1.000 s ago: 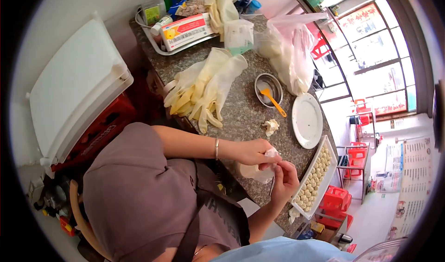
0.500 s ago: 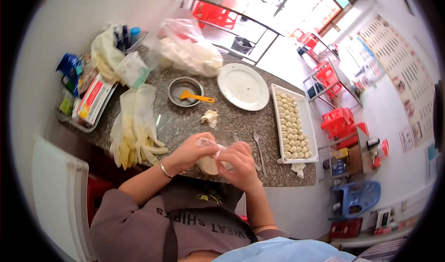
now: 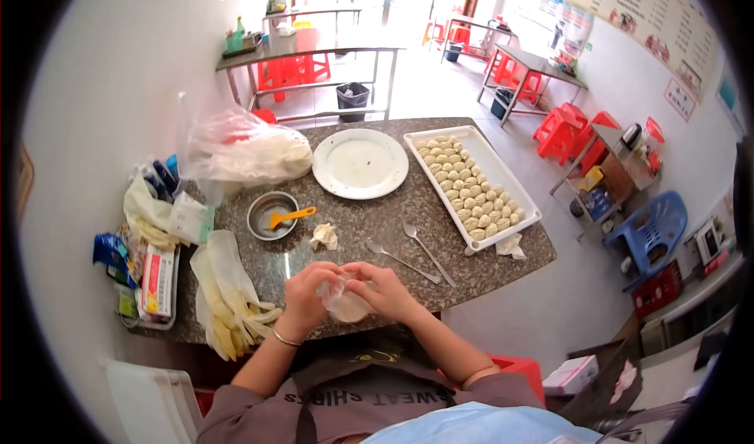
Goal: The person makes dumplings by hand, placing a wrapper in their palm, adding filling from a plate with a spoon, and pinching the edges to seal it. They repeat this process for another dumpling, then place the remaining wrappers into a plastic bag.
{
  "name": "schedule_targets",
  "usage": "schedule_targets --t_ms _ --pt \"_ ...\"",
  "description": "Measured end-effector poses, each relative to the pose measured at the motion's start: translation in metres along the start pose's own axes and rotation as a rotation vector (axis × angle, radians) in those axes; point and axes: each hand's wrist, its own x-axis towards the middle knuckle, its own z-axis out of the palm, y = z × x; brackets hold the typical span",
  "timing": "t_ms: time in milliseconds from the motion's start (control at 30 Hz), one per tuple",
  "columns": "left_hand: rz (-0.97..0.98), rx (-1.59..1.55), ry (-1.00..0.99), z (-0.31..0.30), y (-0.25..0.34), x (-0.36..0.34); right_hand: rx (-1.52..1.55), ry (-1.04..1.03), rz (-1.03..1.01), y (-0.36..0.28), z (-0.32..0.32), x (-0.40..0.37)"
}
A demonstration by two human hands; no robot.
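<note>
Both bare hands meet at the near edge of the speckled grey-brown stone counter (image 3: pixel 353 232), holding between them a small translucent plastic bag with a pale, soft-looking mass inside (image 3: pixel 338 296). The bag's gathered upper part points up and away from the body, toward the fingers; its rounded, fuller end sits lower, nearer the apron and slightly to the right, so the long axis slants. The left hand (image 3: pixel 306 291), a metal bangle at its wrist, has its fingers curled and clamped on the crinkled film; the right hand (image 3: pixel 381 289) pinches the film's other side with thumb and forefinger.

Beyond them lie two slim metal spoons (image 3: pixel 424 247) and a crumpled off-white scrap (image 3: pixel 323 237). A round metal bowl (image 3: pixel 261 222) has an orange plastic spatula (image 3: pixel 292 217) leaning across its rim. A smooth white oval plate (image 3: pixel 360 163) stands beside a rectangular white tray (image 3: pixel 503 181) of ridged, pale oval pieces (image 3: pixel 463 185) (set in neat rows).

The fingers partly cover the bag, and its contents are hard to make out.
</note>
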Motion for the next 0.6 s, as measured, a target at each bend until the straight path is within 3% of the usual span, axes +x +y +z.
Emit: schedule_targets --t_ms 167,333,500,533,600 --pt "0.139 -0.006 0.134 0.018 0.002 0.000 0.266 0.145 0.030 0.011 0.003 0.002" --pt "0.102 0.060 0.086 0.019 -0.011 -0.011 0.089 0.202 -0.069 0.006 -0.006 0.001" --pt "-0.352 -0.069 0.040 0.005 -0.042 -0.061 -0.086 0.278 -0.052 0.046 -0.025 -0.022" --pt "-0.335 -0.086 0.015 0.002 -0.045 -0.072 -0.123 0.288 -0.027 0.053 -0.028 -0.031" --pt "-0.584 -0.059 -0.105 0.001 -0.047 -0.086 -0.098 0.284 0.040 0.061 -0.024 -0.045"
